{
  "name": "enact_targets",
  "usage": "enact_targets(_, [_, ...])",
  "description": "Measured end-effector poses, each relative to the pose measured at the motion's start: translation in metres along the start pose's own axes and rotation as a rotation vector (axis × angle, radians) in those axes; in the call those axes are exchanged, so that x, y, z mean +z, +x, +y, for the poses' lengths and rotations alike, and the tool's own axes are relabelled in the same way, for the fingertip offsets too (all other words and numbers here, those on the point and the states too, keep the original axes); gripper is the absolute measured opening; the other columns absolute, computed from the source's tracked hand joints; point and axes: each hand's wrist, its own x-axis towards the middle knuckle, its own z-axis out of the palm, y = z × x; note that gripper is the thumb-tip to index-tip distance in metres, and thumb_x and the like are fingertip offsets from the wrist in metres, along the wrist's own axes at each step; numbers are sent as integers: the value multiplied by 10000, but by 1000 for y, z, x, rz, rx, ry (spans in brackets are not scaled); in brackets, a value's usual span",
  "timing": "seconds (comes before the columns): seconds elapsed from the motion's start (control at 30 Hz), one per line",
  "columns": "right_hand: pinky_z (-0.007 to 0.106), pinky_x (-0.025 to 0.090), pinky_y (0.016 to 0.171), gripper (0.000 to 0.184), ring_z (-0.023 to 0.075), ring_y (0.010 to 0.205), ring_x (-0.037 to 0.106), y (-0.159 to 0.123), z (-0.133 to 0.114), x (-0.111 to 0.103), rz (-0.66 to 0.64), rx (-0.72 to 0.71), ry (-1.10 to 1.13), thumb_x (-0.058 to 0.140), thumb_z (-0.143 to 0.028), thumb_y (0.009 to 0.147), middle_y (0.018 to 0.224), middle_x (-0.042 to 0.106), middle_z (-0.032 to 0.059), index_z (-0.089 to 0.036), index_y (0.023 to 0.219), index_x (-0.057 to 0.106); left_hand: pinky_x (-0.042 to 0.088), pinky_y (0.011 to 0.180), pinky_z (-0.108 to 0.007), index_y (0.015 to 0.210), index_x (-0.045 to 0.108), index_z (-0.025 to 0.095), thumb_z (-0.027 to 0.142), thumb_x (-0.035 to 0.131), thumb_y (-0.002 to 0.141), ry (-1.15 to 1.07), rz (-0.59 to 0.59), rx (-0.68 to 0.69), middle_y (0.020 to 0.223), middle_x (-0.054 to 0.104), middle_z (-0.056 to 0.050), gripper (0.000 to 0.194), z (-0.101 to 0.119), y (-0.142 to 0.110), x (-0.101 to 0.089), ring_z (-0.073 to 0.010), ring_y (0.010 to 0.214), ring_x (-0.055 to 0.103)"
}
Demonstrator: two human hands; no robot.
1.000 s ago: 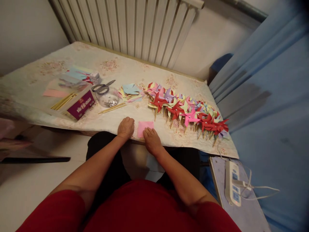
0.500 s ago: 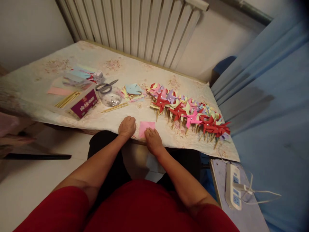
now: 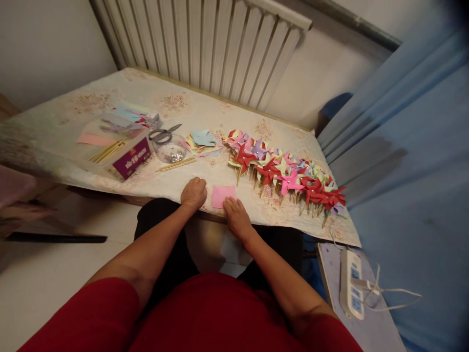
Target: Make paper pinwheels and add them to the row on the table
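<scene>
A square of pink paper (image 3: 222,196) lies flat at the front edge of the table. My right hand (image 3: 238,215) rests on its right side and lower corner, fingers stretched out and flat. Left of the paper, apart from it, my left hand (image 3: 194,192) sits on the tablecloth with its fingers curled in. Whatever the left hand may hold is hidden. Beyond the hands is a pile of cut paper squares (image 3: 203,139) in several colours. To the right stand rows of finished paper pinwheels (image 3: 269,169) on sticks.
On the left, a clear plastic box (image 3: 132,159) with a purple label holds wooden sticks. Scissors (image 3: 164,134) lie over a round tub of small metal pieces (image 3: 174,154), with loose sticks (image 3: 176,165) in front. A power strip (image 3: 352,283) sits on a lower surface at right.
My right hand has slid slightly right, uncovering more of the pink paper. My left hand stays curled in nearly the same place. The view has shifted a little.
</scene>
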Motion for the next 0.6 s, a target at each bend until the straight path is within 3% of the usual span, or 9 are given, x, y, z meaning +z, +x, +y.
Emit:
enact_targets(0.23, [498,167,1138,424,270,1349,321,9,-5,-6,45,-35,-2,418,-121,903,1394,455,182,-66,1322,447,398,773,-363,874,600,170,219,414,864,12,9,7,914,563,-117,192,0,-1,1,-254,920,516])
enact_targets(0.4, [493,225,1121,376,270,1327,361,25,-13,5,53,-20,5,441,-234,936,1354,488,201,-66,1270,482,399,771,-364,874,597,174,210,416,859,8,9,18,905,563,-115,185,0,0,1,-254,911,515])
enact_targets(0.6, [486,236,1119,370,267,1342,344,19,-12,12,68,-3,8,429,-214,940,1370,475,196,-71,1277,478,397,765,-363,872,593,177,217,412,861,13,15,22,900,558,-111,185,-1,0,3,-255,905,511])
